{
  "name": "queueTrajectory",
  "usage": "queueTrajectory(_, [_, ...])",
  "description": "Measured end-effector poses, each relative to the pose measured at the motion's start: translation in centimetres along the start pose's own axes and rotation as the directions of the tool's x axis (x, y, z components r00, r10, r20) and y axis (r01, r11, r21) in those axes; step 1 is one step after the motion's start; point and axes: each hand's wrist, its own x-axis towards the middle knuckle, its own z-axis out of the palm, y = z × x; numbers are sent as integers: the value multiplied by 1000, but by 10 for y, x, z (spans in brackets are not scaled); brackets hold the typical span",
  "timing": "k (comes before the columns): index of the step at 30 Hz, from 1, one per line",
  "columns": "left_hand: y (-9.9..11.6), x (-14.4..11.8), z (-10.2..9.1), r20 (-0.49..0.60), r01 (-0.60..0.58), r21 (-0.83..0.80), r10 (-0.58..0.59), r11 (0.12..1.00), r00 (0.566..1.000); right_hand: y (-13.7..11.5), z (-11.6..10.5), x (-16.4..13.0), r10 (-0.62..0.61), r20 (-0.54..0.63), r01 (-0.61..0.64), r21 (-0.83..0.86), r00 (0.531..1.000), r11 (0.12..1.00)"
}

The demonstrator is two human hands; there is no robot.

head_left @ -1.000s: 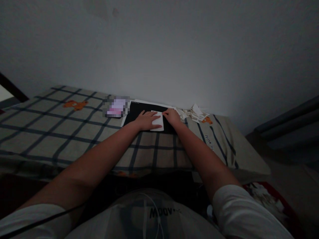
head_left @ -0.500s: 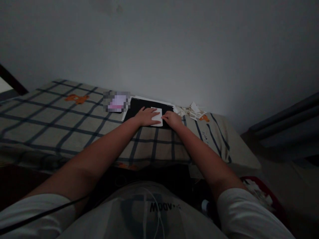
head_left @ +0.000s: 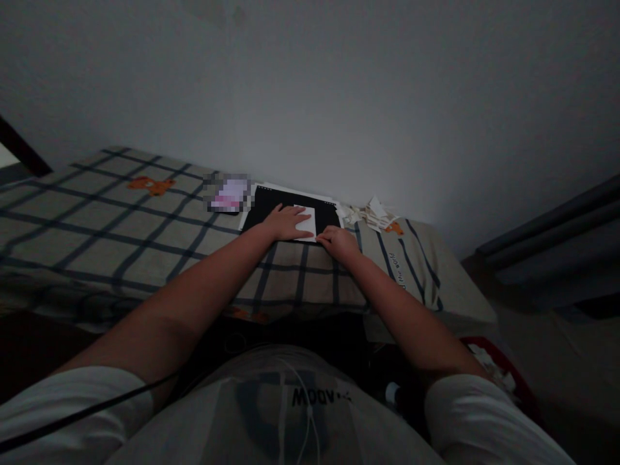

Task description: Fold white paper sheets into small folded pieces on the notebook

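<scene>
My left hand [head_left: 284, 223] lies flat with its fingers spread across a small white sheet of paper [head_left: 308, 226], pressing it on a black spiral-hole sheet or pad [head_left: 276, 199]. At the paper's lower right corner is my right hand [head_left: 340, 245], its thumb and fingers pinched together. Whatever is between those fingertips is too small to make out. Under the black pad a white sheet [head_left: 317, 195] shows along the back edge.
A checked cloth [head_left: 159, 219] covers the surface. Left of the pad lies a blurred-out phone-like thing [head_left: 230, 195]; to its right, a pile of paper strips [head_left: 375, 214]. A wall [head_left: 310, 97] stands behind. A red container [head_left: 498, 361] with paper scraps sits below right.
My right hand has slid toward me down the paper's right edge to the lower corner. My left hand stays spread on the paper. The view has shifted slightly.
</scene>
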Motion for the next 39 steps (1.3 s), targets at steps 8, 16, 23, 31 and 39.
queueTrajectory(8, [-1,1,2,-10,-1,-20,1,1000,1000,-2,-4,-6,-17,-10,18,43,1000,999])
queueTrajectory(16, [1,0,3,-35,1,-20,-2,1000,999,-6,-2,13,17,3,-17,-62,1000,998])
queueTrajectory(23, [-1,1,6,-37,9,-23,-9,1000,999,-5,-1,40,142,12,-141,-72,990,987])
queueTrajectory(31, [3,-2,1,-24,13,-46,-14,999,1000,6,9,73,248,-22,-248,14,968,969])
queueTrajectory(39, [4,-3,0,-25,26,-44,-27,999,999,9,13,96,290,-39,-289,19,956,957])
